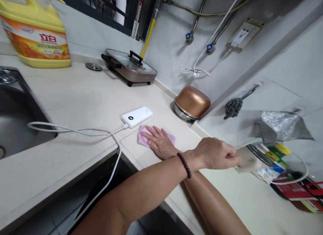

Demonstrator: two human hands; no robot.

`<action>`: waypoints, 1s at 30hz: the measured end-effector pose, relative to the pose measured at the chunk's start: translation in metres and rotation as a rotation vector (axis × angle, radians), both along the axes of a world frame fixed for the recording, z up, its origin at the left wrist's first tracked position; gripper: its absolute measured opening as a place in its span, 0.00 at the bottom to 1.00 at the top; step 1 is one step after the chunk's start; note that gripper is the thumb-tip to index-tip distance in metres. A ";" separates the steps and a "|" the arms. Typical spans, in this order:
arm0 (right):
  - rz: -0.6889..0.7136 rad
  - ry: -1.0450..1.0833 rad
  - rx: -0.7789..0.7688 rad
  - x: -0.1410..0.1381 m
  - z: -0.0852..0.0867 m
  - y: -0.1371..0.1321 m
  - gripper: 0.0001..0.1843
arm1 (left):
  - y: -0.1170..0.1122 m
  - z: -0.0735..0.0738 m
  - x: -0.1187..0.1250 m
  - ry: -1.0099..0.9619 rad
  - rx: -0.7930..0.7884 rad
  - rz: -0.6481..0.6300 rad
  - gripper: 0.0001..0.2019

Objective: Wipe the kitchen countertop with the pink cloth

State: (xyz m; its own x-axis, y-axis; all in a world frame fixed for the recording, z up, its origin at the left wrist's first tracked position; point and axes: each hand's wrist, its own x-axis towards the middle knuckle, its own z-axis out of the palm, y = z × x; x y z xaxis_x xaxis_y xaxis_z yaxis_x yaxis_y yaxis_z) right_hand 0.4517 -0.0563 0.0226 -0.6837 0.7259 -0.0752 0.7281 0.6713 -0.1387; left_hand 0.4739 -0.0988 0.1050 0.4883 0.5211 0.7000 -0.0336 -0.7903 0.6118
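My forearms cross over the counter. My right hand (160,142) lies flat with fingers spread, pressing a folded pink cloth (171,138) onto the countertop. The left arm, with a dark beaded bracelet at the wrist, passes over the right one. Beyond it my left hand (217,154) is closed in a fist at the side of a whitish pot (248,159) with a dark-rimmed glass lid; the part inside the fist is hidden. Just behind the cloth lies a white power bank (137,116) with a white cable (93,130) plugged into it.
An upside-down copper-coloured pot (193,102) stands in the corner, near a lidded electric pan (131,68). A yellow detergent jug (37,33) is by the sink (22,117). Colourful packages (276,161) sit at right; a steel scrubber (233,107) hangs on the wall. The cable trails over the counter edge.
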 end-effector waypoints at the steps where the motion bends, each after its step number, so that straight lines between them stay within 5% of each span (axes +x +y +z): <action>1: 0.013 -0.010 -0.003 -0.004 0.001 -0.005 0.26 | 0.000 0.000 -0.001 -0.003 -0.007 -0.027 0.20; 6: 0.040 -0.066 -0.004 -0.004 0.001 -0.020 0.26 | 0.006 0.002 -0.010 -0.075 -0.103 -0.246 0.23; 12: 0.061 -0.020 0.025 0.057 0.004 -0.090 0.29 | 0.023 0.012 -0.025 -0.306 -0.291 -0.375 0.26; 19: -0.238 0.002 -0.046 0.149 0.009 -0.207 0.25 | 0.035 0.004 -0.021 -0.454 -0.513 -0.470 0.26; 26: -0.730 -0.073 0.087 0.300 -0.016 -0.317 0.27 | 0.035 -0.002 -0.008 -0.512 -0.689 -0.500 0.26; 30: -1.016 -0.128 0.174 0.370 -0.029 -0.355 0.28 | 0.036 -0.015 0.007 -0.455 -0.757 -0.438 0.25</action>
State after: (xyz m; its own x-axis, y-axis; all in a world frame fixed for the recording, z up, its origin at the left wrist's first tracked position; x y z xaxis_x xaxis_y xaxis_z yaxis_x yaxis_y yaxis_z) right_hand 0.8217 -0.4112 -0.0063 0.2619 0.9634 0.0572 0.9645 -0.2633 0.0194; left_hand 0.4810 -0.0628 0.0898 0.5118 0.7466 0.4251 -0.5879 -0.0564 0.8069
